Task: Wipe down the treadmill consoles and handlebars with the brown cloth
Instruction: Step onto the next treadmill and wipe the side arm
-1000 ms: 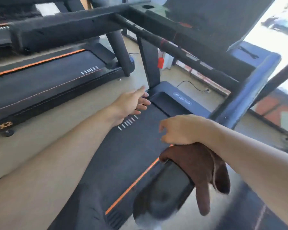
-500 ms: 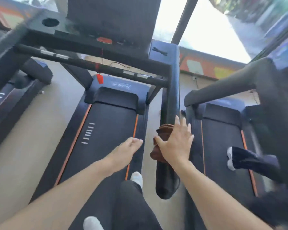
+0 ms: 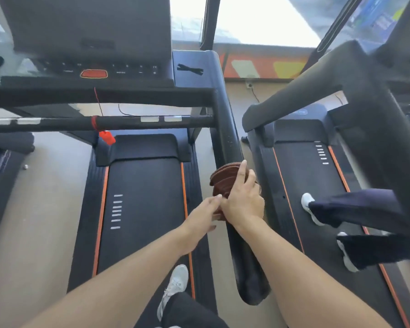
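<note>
The brown cloth [image 3: 224, 179] is bunched around the black right handlebar [image 3: 227, 136] of the treadmill in front of me. My right hand [image 3: 243, 200] is pressed over the cloth, fingers wrapped on it and the bar. My left hand [image 3: 205, 214] reaches in from the left, and its fingertips touch the cloth's lower edge beside my right wrist. The console [image 3: 88, 39] with its red stop button [image 3: 94, 73] sits up at the top left, above the front crossbar [image 3: 128, 120].
A red safety clip [image 3: 107, 137] hangs from the crossbar. A second treadmill [image 3: 317, 185] stands to the right, and another person's legs in dark trousers [image 3: 355, 209] stand on its belt. My own foot [image 3: 174, 287] is on the near belt. Windows run along the far wall.
The view swung from the left side to straight ahead. My right hand stays on the cloth on the handlebar, and my left hand has moved right until it touches the cloth.
</note>
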